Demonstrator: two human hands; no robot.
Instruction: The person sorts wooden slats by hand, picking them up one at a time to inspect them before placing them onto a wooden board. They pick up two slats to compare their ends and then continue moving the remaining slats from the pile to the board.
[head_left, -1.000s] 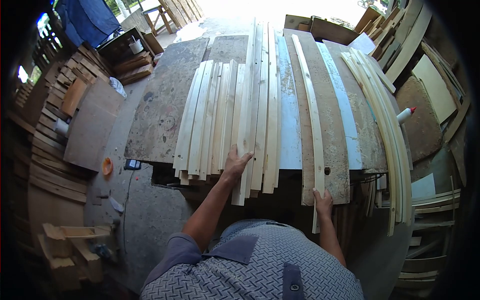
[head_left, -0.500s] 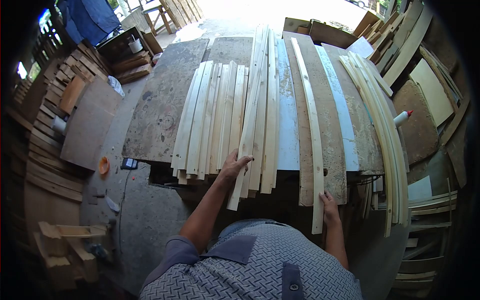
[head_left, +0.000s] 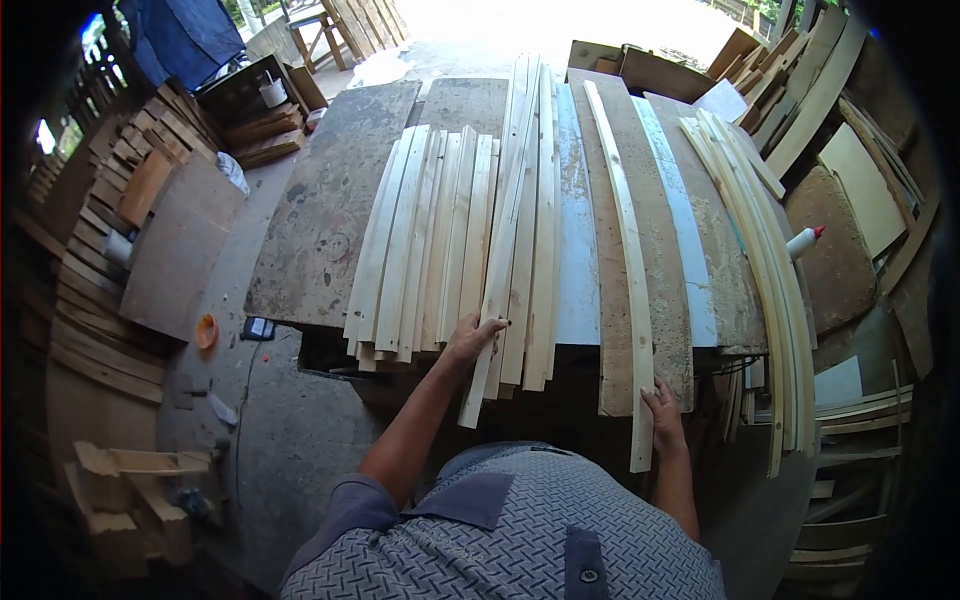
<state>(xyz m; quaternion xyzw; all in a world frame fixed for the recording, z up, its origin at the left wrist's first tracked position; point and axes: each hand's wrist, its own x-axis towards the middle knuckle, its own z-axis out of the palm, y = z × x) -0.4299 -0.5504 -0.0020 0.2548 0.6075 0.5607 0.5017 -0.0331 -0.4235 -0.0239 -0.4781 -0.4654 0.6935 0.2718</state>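
Observation:
My left hand [head_left: 474, 339] is closed around the near part of a long pale wooden strip [head_left: 497, 270], which lies slantwise over other strips. To its left lies a row of shorter wooden strips [head_left: 410, 240], side by side on the workbench [head_left: 320, 200]. My right hand [head_left: 664, 412] grips the right edge of a single long strip [head_left: 627, 230] near its close end, thumb and fingers against the wood. That strip lies apart from the rest, over a brown board [head_left: 672, 310], with its near end sticking out past the bench edge.
Several long strips [head_left: 765, 260] lie bundled at the bench's right side, beside a white bottle with a red cap [head_left: 803, 242]. Light-blue strips [head_left: 578, 220] run along the bench top. Stacked wood [head_left: 90, 300] lines the left, and an orange bowl [head_left: 207, 331] sits on the floor.
The strip in my left hand has shifted slightly toward me, its near end a little lower. My right hand's hold on the single strip looks nearly the same.

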